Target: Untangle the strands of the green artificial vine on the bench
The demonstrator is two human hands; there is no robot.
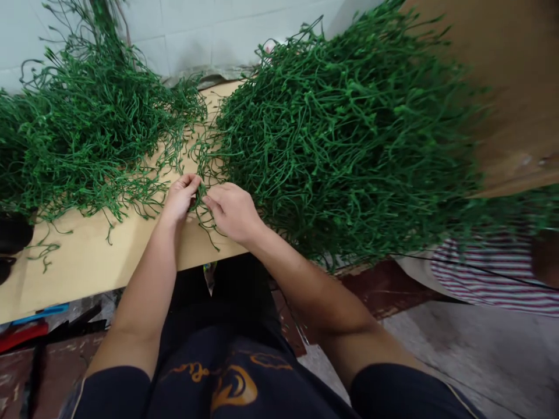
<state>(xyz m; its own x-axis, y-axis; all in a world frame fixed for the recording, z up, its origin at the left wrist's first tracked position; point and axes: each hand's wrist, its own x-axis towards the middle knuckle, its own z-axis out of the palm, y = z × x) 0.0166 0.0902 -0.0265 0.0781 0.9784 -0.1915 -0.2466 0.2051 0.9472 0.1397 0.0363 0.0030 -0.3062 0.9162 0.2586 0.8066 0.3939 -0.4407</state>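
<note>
Between green piles [349, 128] on tabletop [87, 256], your left hand [178, 199] pinches stems [202, 190], likely steadying them; your right hand [233, 212] curls close, hold unclear.

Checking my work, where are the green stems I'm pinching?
Head view, left of centre: the green stems are between your left hand and right hand, left of the large pile.

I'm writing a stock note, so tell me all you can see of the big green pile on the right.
The pile is a dense, tangled heap of thin, curving green stems with small lighter tips, seemingly plastic. It rests on the pale tabletop, loose strands straying left, its right side blurred. The right hand is beside its left edge; contact is unclear.
</note>
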